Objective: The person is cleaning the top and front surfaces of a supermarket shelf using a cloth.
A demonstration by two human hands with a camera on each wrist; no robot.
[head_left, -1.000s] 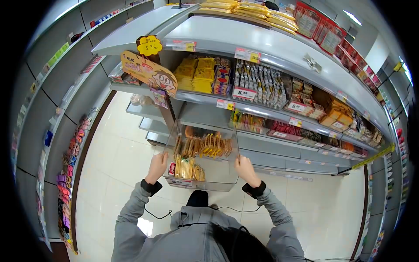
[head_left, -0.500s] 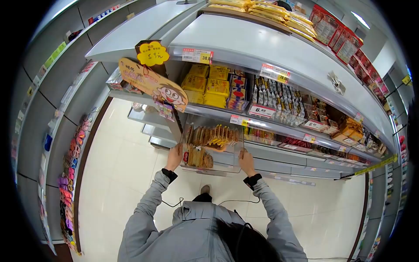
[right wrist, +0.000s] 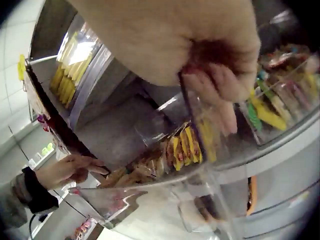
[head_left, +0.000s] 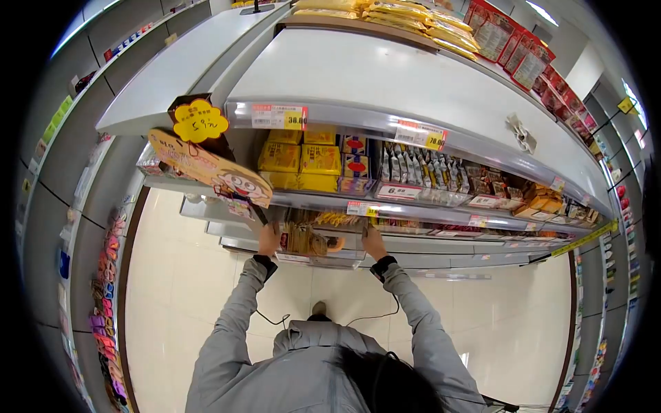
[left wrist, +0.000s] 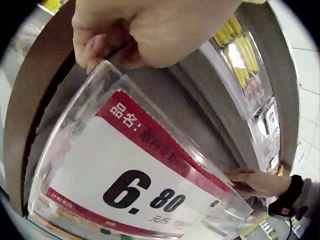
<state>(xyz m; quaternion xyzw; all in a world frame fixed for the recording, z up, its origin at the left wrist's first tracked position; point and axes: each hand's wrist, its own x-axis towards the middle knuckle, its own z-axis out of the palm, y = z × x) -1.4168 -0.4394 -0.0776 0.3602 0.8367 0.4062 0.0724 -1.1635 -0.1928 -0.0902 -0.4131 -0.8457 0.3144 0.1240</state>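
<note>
A clear plastic bin (head_left: 348, 263) sits partly under the shelf lip, its front part over the aisle. Wrapped snacks (head_left: 297, 241) lie inside, with yellow-edged packets (right wrist: 186, 150) showing in the right wrist view. My left hand (head_left: 269, 241) grips the top of its left wall, fingers curled over the edge. On the opposite side, my right hand (head_left: 374, 244) holds the right wall, fingertips hanging down the plastic in the right wrist view. A red and white price card (left wrist: 135, 182) reading 6.80 is on the bin's front. Its back portion is hidden under the shelf.
Above the bin, a shelf holds yellow packs (head_left: 320, 160) and clear tubs of wrapped sweets (head_left: 423, 168). A cartoon sign (head_left: 213, 171) with a yellow price tag (head_left: 200, 121) juts out at the left post. More snack bins (right wrist: 285, 102) stand right of my right hand.
Both hands have carried the bin forward and away from my body, from over the aisle to partly beneath the shelf lip. The grip on both side walls stays the same.
</note>
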